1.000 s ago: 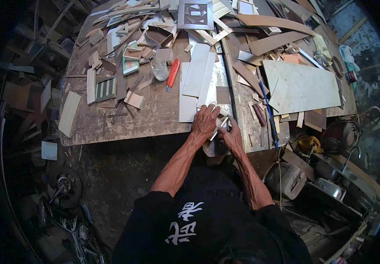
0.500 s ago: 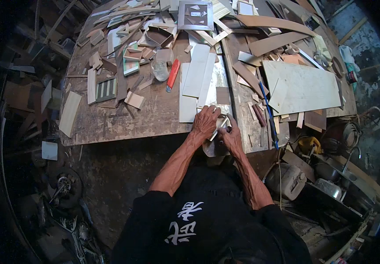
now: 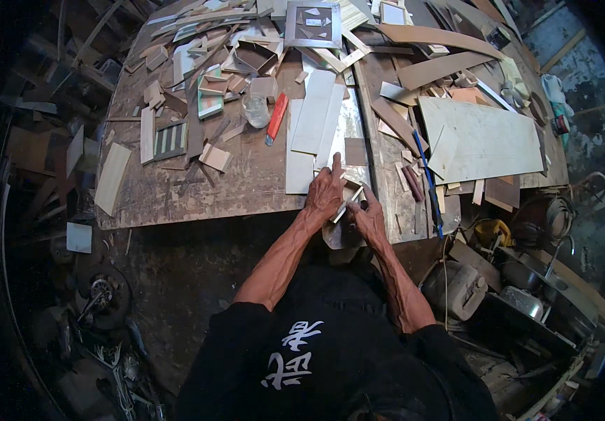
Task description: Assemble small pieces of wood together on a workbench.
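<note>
At the front edge of the workbench [image 3: 246, 189], a small open wooden frame [image 3: 345, 210] with pale, thin sides is held between my two hands. My left hand [image 3: 324, 195] grips its left side, with the index finger stretched forward and the other fingers bent. On the other side my right hand [image 3: 368, 219] pinches the frame between thumb and fingers. Part of the frame is covered by my fingers. Just beyond my left hand lie several flat pale boards [image 3: 311, 119], beside a shiny metal strip [image 3: 350, 130].
A red-handled cutter [image 3: 276, 119] and a clear jar [image 3: 255, 112] rest left of the boards. Wood scraps and small frames crowd the far bench. To the right are a blue rod [image 3: 425, 175] and a large pale panel [image 3: 481, 140]. A jerrycan [image 3: 455, 289] stands below, at right.
My left index finger has lifted and straightened forward, uncovering more of the small frame. My right hand has stayed nearly still on it.
</note>
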{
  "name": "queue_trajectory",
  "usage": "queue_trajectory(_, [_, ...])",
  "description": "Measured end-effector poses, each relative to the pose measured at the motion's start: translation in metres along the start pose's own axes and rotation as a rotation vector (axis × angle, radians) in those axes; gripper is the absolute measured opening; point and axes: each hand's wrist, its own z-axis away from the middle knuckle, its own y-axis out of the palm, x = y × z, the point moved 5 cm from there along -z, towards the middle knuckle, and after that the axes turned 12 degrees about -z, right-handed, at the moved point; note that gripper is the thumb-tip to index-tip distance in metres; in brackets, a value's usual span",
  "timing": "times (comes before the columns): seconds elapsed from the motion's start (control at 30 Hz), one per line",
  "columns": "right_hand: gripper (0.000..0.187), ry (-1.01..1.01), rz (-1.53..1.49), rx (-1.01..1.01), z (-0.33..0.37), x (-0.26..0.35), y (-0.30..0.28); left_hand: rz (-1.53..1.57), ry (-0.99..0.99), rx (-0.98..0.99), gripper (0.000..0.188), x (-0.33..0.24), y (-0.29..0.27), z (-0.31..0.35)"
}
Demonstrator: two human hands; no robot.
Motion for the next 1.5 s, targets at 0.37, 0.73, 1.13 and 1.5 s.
queue_trajectory(0.37, [0.049, 0.08, -0.022, -0.002, 0.01, 0.023, 0.002, 0.031, 0.223, -0.138, 0.03, -0.005, -0.006, 0.0])
queue_trajectory(0.73, [0.056, -0.009, 0.017, 0.029, 0.003, 0.014, -0.002, -0.001, 0.197, -0.192, 0.019, -0.009, -0.01, 0.001])
queue_trajectory(1.13, [0.052, 0.041, 0.06, 0.1, 0.011, 0.041, 0.001, 0.079, 0.117, -0.244, 0.013, -0.004, -0.007, -0.001])
queue_trajectory(1.5, [0.057, 0.121, 0.06, 0.043, 0.008, 0.026, 0.0, 0.184, 0.112, -0.102, 0.029, -0.001, -0.01, 0.001])
